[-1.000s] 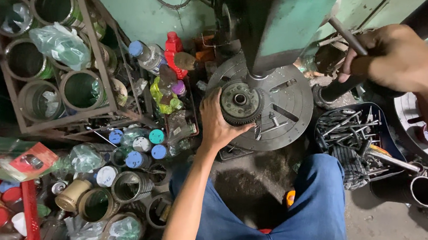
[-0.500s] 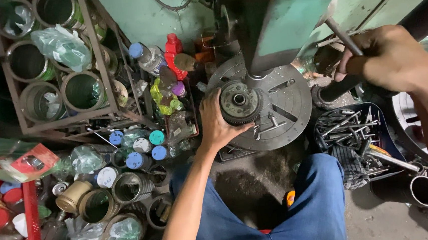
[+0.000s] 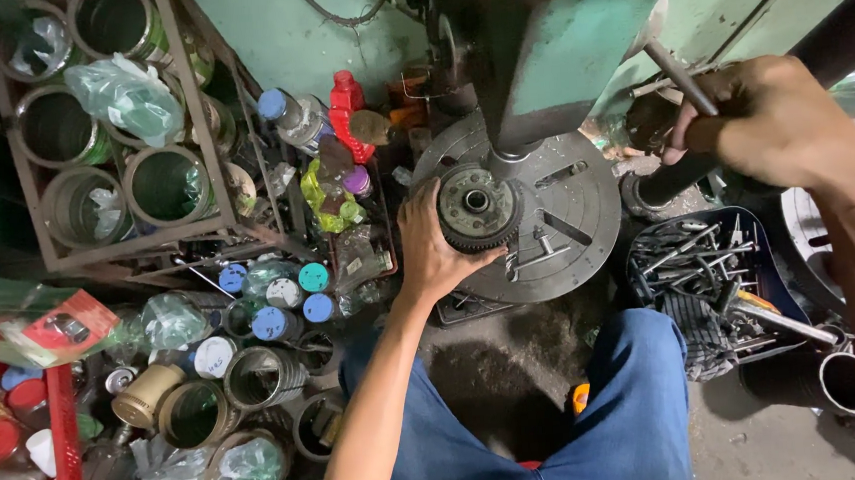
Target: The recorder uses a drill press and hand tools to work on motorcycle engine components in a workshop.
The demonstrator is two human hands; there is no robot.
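my left hand (image 3: 435, 252) is clamped around the toothed round hub (image 3: 478, 207), pinning it flat on the slotted round table (image 3: 572, 222) of the green drill press (image 3: 575, 54), right under the spindle. my right hand (image 3: 775, 120) has its grip closed around the feed lever (image 3: 679, 77). i'd judge it best to press the hub down hard, keep fingers off its centre bore, and feed the lever slowly.
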